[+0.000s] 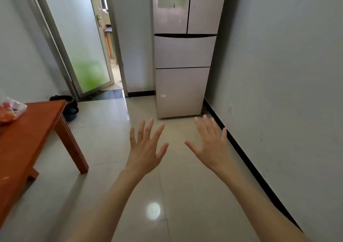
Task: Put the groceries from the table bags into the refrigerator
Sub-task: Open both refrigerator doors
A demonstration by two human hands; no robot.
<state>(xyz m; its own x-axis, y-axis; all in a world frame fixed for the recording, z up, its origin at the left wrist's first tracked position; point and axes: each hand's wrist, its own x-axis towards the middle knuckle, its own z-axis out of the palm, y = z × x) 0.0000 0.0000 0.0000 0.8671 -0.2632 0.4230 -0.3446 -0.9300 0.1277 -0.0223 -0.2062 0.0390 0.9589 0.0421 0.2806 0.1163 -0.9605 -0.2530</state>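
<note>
Both hands were empty and held out over the floor, fingers straight and spread: the left hand (pixel 146 149) and the right hand (pixel 209 145) were well short of the refrigerator (pixel 183 56). All refrigerator doors and drawers were closed; its long axis stood vertical, front toward the camera. The grocery bag (pixel 11 110) lay on the wooden bench (pixel 31 136), well to the left of the refrigerator and nearer the camera, partly cut off by the frame edge. It appeared to be a thin clear plastic bag with orange and red contents, possibly fruit. Such a bag would likely be soft, slack and fairly light; gather it at the neck. Its orientation could not be determined.
</note>
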